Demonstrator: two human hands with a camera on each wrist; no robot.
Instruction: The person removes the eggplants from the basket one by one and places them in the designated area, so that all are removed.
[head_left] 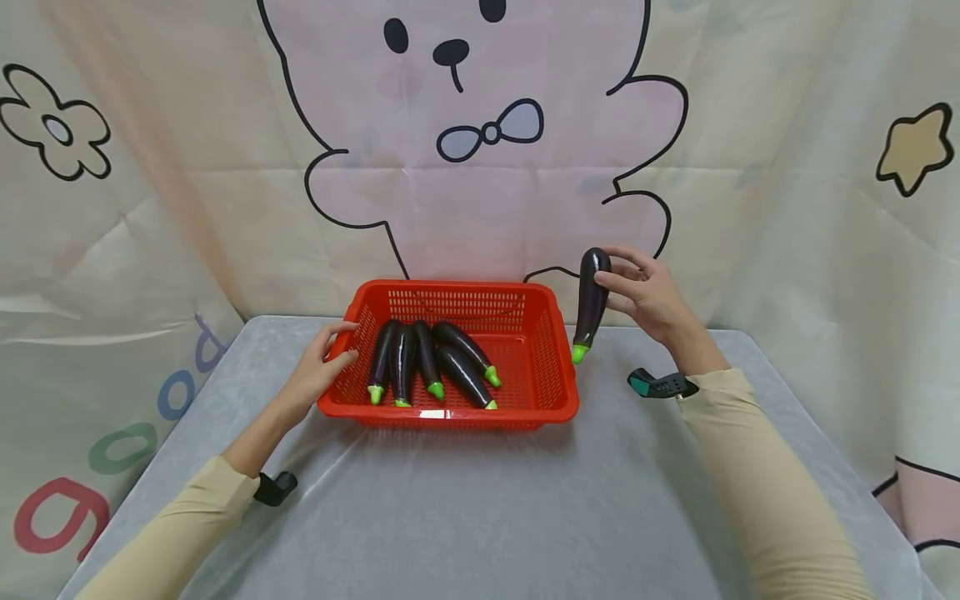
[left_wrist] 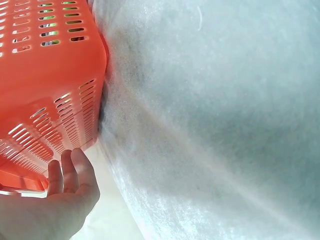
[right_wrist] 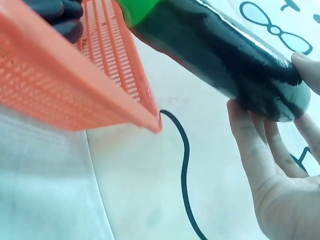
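My left hand [head_left: 318, 371] holds the left end of a red plastic basket [head_left: 551, 333], thumb over the rim. In the left wrist view, several fingers [left_wrist: 75, 172] lie against its slotted outer wall. Inside, several dark purple eggplants [head_left: 427, 354] with green stem ends are grouped toward the left and middle. My right hand [head_left: 648, 296] grips one more eggplant [head_left: 591, 296] by its rounded upper end, just beyond the basket's right rim. This eggplant hangs nearly upright, green end down. In the right wrist view, fingers and thumb surround its rounded end.
The basket stands toward the back of a grey cloth-covered table [head_left: 480, 508]. Behind rises a pale curtain [head_left: 510, 221] printed with a cartoon bear. More printed cloth hangs at both sides. Each wrist wears a dark band, the right one [head_left: 660, 384] with a teal end.
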